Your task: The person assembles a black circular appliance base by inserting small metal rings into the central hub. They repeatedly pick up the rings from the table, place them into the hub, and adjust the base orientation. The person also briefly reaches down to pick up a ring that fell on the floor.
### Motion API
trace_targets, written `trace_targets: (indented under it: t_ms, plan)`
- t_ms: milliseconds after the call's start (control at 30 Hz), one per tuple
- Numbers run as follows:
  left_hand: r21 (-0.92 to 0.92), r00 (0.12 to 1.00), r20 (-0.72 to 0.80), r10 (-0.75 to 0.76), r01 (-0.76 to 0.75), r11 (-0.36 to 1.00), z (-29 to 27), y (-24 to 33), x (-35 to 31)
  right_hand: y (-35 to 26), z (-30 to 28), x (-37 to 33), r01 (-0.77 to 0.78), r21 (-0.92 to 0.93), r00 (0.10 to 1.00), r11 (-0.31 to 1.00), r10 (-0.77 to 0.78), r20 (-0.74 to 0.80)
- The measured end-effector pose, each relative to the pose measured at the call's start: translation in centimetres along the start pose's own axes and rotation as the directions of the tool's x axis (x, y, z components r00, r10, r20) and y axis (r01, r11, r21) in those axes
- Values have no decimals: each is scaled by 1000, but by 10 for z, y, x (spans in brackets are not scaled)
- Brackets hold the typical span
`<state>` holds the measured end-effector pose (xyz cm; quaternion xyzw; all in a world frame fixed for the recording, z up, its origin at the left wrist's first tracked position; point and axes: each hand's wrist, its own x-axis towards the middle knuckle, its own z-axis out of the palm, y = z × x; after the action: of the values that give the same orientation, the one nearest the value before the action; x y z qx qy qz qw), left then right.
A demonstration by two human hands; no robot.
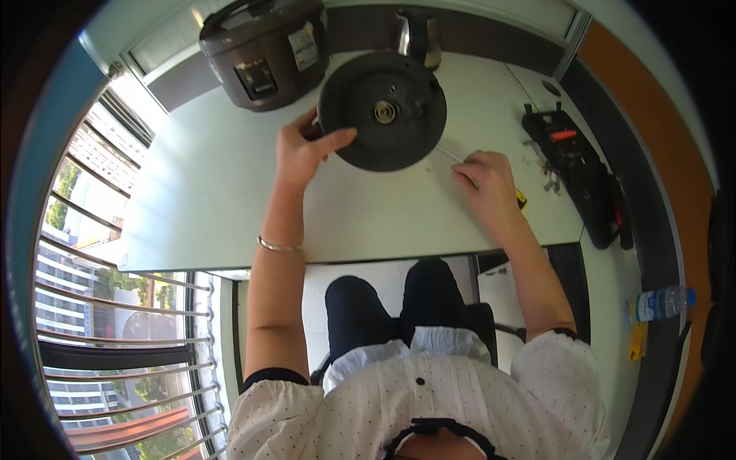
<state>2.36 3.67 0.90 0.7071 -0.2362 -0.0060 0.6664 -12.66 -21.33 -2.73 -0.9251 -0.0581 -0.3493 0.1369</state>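
Note:
My left hand [305, 149] grips the left rim of a round black appliance base [368, 146], thumb on its face and fingers behind. The base is tilted up toward me above the table, with a brass-coloured ringed connector [385, 113] at its centre and small holes around it. Whatever lies behind the base is hidden. To the right, my right hand [487, 180] is closed around a screwdriver [521, 199]; its yellow and black handle end shows past the palm. The thin shaft points up-left toward the base's lower right edge. Whether its tip touches the base I cannot tell.
A brown rice cooker [264, 57] stands at the back left of the white table [207, 192]. Behind the base is a steel and black kettle [418, 37]. An opened black tool case [575, 169] lies right, small metal bits beside it. A water bottle [661, 303] lies far right.

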Motion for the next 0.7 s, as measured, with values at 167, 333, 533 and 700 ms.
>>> trace_targets:
  t_ms: [167,333,533,700]
  plan:
    - [0,1000,-19,-17,17,1000,1,-1,0,2,12,-3,109,-62,991,992,-104,81]
    - [25,999,-20,-38,38,999,-3,0,0,1,32,4,119,-70,991,990,-114,71]
    - [17,999,0,-35,35,999,-2,1,0,4,51,13,99,-90,985,991,-85,149]
    - [27,999,0,-38,38,999,-1,5,-2,6,55,11,53,-58,989,997,-44,139]
